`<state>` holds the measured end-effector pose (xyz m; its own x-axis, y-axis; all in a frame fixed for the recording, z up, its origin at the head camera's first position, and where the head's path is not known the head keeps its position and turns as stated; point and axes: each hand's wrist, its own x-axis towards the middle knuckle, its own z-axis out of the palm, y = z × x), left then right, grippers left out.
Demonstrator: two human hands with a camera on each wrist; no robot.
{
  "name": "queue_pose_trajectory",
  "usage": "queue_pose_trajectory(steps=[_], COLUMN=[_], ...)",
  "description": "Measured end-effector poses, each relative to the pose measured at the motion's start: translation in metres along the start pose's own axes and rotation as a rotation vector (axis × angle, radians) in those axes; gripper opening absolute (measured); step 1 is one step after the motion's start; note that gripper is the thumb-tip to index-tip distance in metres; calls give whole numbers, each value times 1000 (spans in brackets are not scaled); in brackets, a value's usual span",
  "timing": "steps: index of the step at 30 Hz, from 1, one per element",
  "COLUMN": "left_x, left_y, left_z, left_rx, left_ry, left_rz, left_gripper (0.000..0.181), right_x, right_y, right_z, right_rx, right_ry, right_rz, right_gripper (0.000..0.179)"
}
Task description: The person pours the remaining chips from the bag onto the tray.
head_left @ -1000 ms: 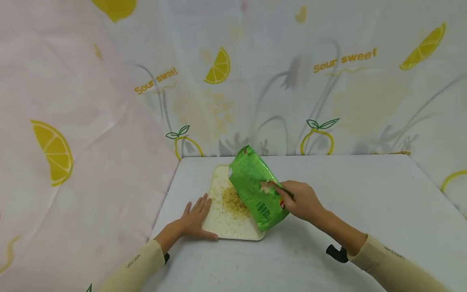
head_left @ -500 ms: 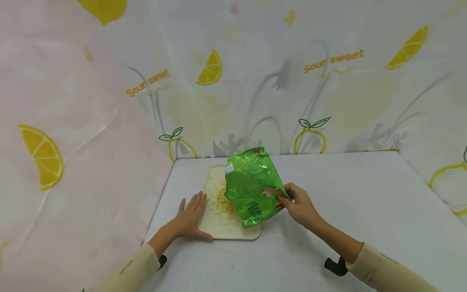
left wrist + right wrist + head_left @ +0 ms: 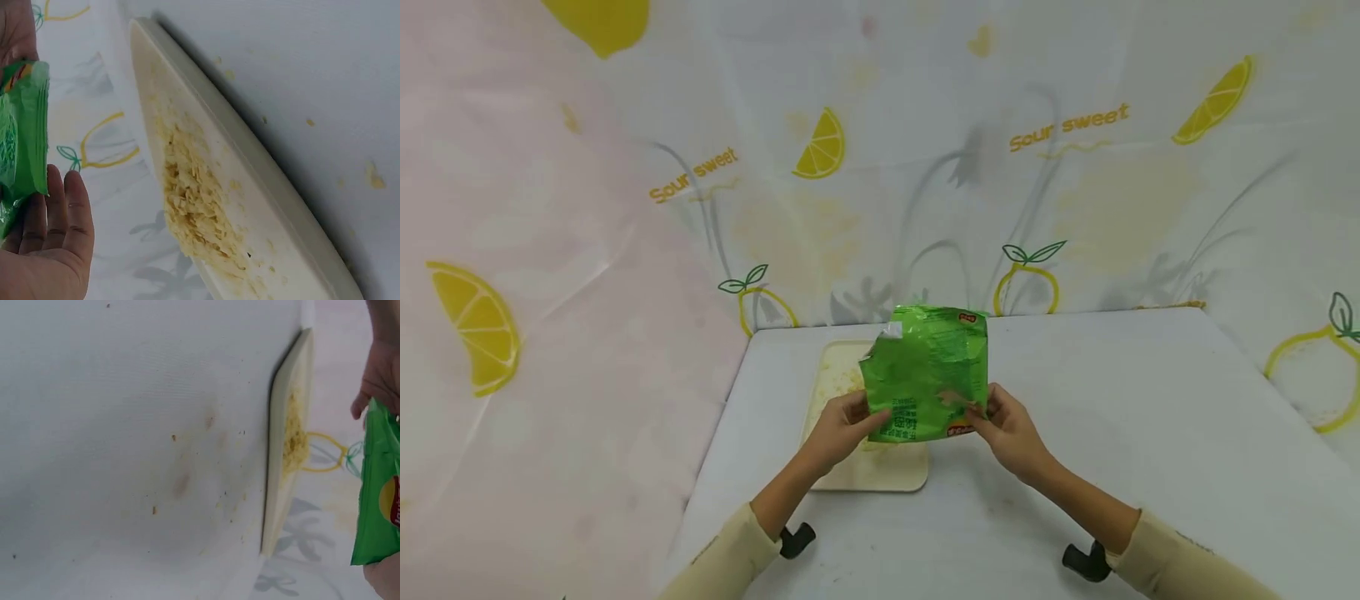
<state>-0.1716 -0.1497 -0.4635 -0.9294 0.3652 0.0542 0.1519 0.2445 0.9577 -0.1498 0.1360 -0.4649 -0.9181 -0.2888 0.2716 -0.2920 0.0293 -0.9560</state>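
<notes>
A green printed snack bag (image 3: 928, 367), torn at its upper left, is held up over the right part of a cream tray (image 3: 887, 475). My left hand (image 3: 837, 429) pinches the bag's lower left corner, thumb in front and fingers behind. At the lower right corner my right hand (image 3: 1011, 433) grips it too. Yellowish crushed crumbs (image 3: 194, 200) lie heaped on the tray, seen best in the left wrist view; in the head view the bag hides most of them. The bag's inside is not visible.
Loose crumbs (image 3: 375, 178) are scattered on the white tabletop (image 3: 1097, 400) in front of the tray. A lemon-print cloth (image 3: 880, 167) hangs behind the table and along its left side.
My left hand has left the tray's left edge and taken the bag's lower left corner. The bag has turned more upright and faces me more squarely; the right hand keeps its grip.
</notes>
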Motion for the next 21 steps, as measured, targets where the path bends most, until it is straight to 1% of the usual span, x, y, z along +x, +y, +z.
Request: queue_pose_trajectory(steps=[2, 5, 7, 9, 11, 13, 15, 17, 20, 21], left_x=[2, 2, 1, 0, -3, -5, -9, -12, -19, -22], left_y=[0, -1, -1, 1, 3, 5, 5, 3, -1, -2], left_z=[1, 5, 10, 15, 18, 17, 11, 1, -14, -19], left_rx=[-14, -15, -18, -14, -17, -7, 16, 60, 177, 211], left_ry=[-14, -19, -31, -62, -90, -92, -51, 7, 88, 107], left_rz=[21, 47, 46, 30, -2, -13, -1, 39, 101, 109], left_gripper=[33, 28, 27, 28, 36, 39, 37, 30, 24, 23], right_x=[-1, -5, -8, -10, -12, -13, -13, -13, -13, -14], right_y=[1, 2, 2, 1, -2, -6, -10, -12, -9, -7], right_z=[-1, -2, -5, -10, -16, -25, -35, -47, -64, -68], right_rx=[-57, -163, -198, -201, -192, -193, -197, -212, -241, -251], right_ry=[3, 1, 2, 4, 31, 66, 100, 116, 117, 108], right_rz=[-30, -64, -65, -44, 16, 108, 213, 313, 425, 453], right_gripper=[31, 42, 43, 36, 33, 34, 38, 42, 45, 46])
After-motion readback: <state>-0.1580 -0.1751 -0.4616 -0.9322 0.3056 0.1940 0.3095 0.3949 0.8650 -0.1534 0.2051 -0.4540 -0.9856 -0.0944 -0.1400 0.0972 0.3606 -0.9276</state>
